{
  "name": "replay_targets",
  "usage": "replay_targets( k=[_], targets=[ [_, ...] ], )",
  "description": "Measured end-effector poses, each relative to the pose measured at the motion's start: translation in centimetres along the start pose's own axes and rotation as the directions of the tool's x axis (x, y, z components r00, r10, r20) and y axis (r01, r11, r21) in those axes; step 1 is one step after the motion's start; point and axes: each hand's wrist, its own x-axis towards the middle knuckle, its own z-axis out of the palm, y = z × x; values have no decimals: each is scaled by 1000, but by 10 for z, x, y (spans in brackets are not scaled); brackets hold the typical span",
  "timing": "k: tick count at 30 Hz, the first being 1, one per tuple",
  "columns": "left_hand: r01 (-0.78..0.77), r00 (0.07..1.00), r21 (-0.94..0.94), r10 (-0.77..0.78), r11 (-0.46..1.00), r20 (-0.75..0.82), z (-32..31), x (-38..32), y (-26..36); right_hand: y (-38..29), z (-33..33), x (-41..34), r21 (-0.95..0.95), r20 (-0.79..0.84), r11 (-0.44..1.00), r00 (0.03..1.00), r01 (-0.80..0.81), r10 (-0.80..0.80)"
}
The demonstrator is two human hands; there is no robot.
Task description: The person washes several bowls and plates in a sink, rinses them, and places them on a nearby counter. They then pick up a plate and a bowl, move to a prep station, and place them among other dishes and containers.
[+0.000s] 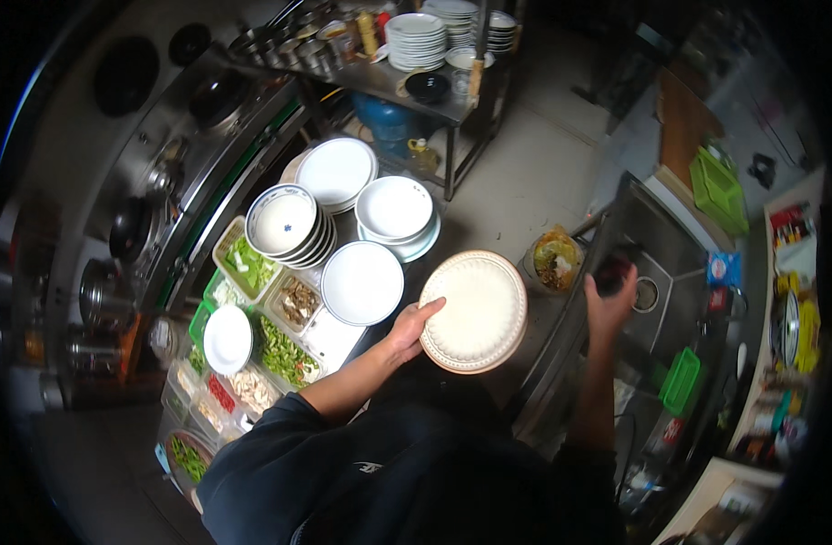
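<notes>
My left hand (410, 331) grips the left rim of a cream plate (474, 310) with a beaded, brown-edged border. A second rim shows beneath it, so there may be more than one plate. On the right, my right hand (611, 308) is over the edge of a metal sink (651, 340), its fingers around a small dark object (613, 271) too blurred to identify. Nearest my left hand stands a white bowl with a blue rim (362, 283). Behind it are a stack of blue-patterned bowls (282, 219), more white bowls (394, 206) and white plates (336, 170).
Containers of cut vegetables (284, 347) fill the left counter, with a small white bowl (228, 339) on top. A waste bucket (556, 262) stands on the floor by the sink. Farther off, a metal table (382, 82) bears stacked plates (416, 42). Stoves with woks (131, 228) line the left.
</notes>
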Motion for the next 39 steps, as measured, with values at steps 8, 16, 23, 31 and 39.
replay_targets(
  k=[8,16,23,31,39],
  targets=[
    [-334,914,-70,305,940,-267,-36,32,47,-51,233,88,31,486,990,864,135,-133],
    [-481,778,-45,403,876,-482,-42,101,125,-109,387,136,169,671,945,670,279,-318],
    [-692,552,-143,390,708,-737,-32,147,155,-149,537,169,347,705,842,478,413,-524],
    [-929,150,-43,268,368,-952,10,186,146,-253,683,165,695,626,605,87,390,-775],
    [-982,-175,174,16,-68,-984,82,245,112,-343,748,119,856,463,383,-188,346,-866]
  ],
)
